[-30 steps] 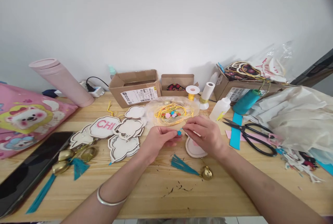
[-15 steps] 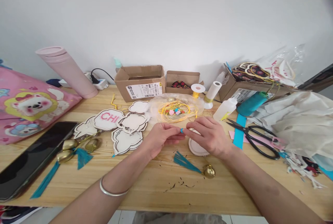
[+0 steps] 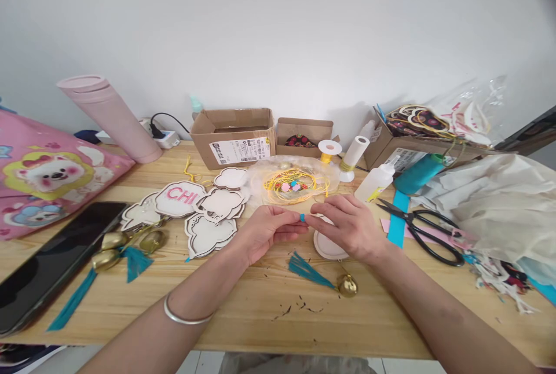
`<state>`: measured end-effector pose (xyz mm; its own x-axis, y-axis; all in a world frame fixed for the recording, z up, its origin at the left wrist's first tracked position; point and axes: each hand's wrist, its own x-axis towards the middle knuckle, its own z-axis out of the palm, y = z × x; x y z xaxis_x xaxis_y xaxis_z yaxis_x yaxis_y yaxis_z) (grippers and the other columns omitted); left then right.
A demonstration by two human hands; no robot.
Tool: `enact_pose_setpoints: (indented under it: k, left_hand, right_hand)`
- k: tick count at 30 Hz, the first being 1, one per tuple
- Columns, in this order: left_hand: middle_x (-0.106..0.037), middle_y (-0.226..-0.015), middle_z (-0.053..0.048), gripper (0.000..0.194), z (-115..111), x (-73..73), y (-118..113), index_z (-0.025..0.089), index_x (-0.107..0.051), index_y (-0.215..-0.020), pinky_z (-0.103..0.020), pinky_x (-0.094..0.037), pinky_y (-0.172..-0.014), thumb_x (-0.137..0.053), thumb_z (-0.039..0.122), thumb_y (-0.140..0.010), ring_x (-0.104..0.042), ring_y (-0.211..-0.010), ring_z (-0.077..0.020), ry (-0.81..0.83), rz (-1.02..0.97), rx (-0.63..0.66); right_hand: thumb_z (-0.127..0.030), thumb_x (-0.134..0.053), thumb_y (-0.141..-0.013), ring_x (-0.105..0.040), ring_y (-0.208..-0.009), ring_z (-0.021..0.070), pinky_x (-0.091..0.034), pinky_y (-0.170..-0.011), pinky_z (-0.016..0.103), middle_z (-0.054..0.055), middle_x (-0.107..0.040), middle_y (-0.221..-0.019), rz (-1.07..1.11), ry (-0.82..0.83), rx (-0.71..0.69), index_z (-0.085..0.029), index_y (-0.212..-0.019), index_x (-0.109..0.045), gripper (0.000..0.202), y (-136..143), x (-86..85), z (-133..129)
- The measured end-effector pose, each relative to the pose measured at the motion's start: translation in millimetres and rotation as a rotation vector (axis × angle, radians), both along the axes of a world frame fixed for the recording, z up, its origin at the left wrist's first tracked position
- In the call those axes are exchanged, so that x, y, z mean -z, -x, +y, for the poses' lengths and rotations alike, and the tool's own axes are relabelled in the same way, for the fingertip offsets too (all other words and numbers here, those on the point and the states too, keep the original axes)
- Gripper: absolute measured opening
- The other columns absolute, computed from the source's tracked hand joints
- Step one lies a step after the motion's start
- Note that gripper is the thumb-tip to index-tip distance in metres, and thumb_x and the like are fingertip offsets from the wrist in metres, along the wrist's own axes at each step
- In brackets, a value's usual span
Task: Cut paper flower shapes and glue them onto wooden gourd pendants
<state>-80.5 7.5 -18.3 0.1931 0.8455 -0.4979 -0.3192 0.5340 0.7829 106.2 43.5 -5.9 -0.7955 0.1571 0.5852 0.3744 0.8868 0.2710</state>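
Note:
A small blue piece [image 3: 303, 217] is pinched between the fingertips of both hands above the table. My left hand [image 3: 271, 229] is closed on it from the left, with a bangle on the wrist. My right hand [image 3: 345, 223] grips its other side and partly covers a white round plaque [image 3: 328, 245]. Below the hands lie a teal tassel [image 3: 310, 270] and a gold bell [image 3: 348, 285]. Behind them a clear bag [image 3: 256, 174] holds yellow cord [image 3: 271, 180] and small coloured pieces. What exactly the blue piece is, I cannot make out.
White cloud-shaped plaques [image 3: 212, 232], gold bells [image 3: 152, 241] and a phone [image 3: 56, 264] lie to the left. Black scissors [image 3: 430, 229], a glue bottle [image 3: 376, 182] and teal thread [image 3: 419, 174] are on the right. Cardboard boxes [image 3: 232, 139] stand along the wall.
The fingers have shifted slightly around the blue piece, and a little more of it shows between the fingertips. The whole view has drifted a few pixels; the table things stay put.

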Motion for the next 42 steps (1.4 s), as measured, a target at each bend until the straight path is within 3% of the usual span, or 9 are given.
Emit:
enact_pose_setpoints:
  k: [21, 24, 30, 33, 37, 42]
  left_hand:
    - [-0.073, -0.075, -0.007, 0.008, 0, 0.7, 0, 0.011, -0.072, -0.072, -0.013, -0.052, -0.055, -0.064, 0.015, -0.075, -0.069, -0.070, -0.0127, -0.018, 0.016, 0.008]
    - [-0.074, -0.076, -0.007, 0.009, -1, 0.0, 0, 0.011, -0.072, -0.074, -0.013, -0.052, -0.056, -0.063, 0.014, -0.076, -0.069, -0.072, -0.0132, -0.032, 0.018, -0.005]
    - [-0.074, -0.082, -0.009, 0.010, 0, -3.7, 0, 0.011, -0.072, -0.077, -0.013, -0.052, -0.056, -0.063, 0.013, -0.076, -0.069, -0.073, -0.0128, -0.019, 0.055, -0.042]
    - [-0.074, -0.084, -0.009, 0.009, 1, -5.0, -1, 0.011, -0.072, -0.077, -0.013, -0.053, -0.057, -0.064, 0.013, -0.075, -0.069, -0.075, -0.0133, -0.016, 0.066, -0.050]
    - [-0.074, -0.086, -0.009, 0.008, 0, -5.8, 0, 0.012, -0.072, -0.076, -0.014, -0.052, -0.059, -0.066, 0.016, -0.074, -0.068, -0.078, -0.0139, -0.040, 0.092, -0.056]
    - [-0.074, -0.087, -0.007, 0.013, -3, -0.7, -2, 0.015, -0.072, -0.079, -0.016, -0.052, -0.063, -0.071, 0.025, -0.070, -0.067, -0.083, -0.0156, -0.137, 0.121, 0.026]
  right_hand:
    - [-0.014, -0.048, -0.088, -0.051, -0.078, 0.0154, -0.038, -0.064, 0.029, 0.003, -0.068, -0.086, 0.033, 0.077, 0.014, -0.020, -0.086, -0.067, 0.020, 1, 4.7, 1]
    - [-0.015, -0.052, -0.085, -0.053, -0.079, 0.0159, -0.040, -0.066, 0.030, 0.004, -0.067, -0.088, 0.128, 0.342, 0.017, -0.021, -0.083, -0.069, 0.018, 0, 6.5, 2]
    - [-0.029, -0.066, -0.074, -0.054, -0.069, 0.0121, -0.042, -0.060, 0.026, 0.001, -0.063, -0.078, 0.545, 1.515, 0.067, -0.022, -0.073, -0.071, 0.010, -4, 7.4, 3]
    - [-0.034, -0.072, -0.067, -0.049, -0.059, 0.0080, -0.037, -0.055, 0.023, -0.001, -0.063, -0.073, 0.645, 1.847, 0.131, -0.021, -0.073, -0.072, 0.015, -8, 6.3, 3]
    - [-0.034, -0.075, -0.063, -0.052, -0.061, 0.0083, -0.040, -0.059, 0.023, 0.001, -0.067, -0.073, 0.811, 1.988, 0.142, -0.022, -0.080, -0.073, 0.021, -16, -2.2, 1]
    - [-0.034, -0.077, -0.058, -0.057, -0.069, 0.0120, -0.045, -0.065, 0.026, 0.001, -0.068, -0.077, 0.863, 1.774, 0.223, -0.022, -0.068, -0.073, 0.016, -28, -8.0, -6]
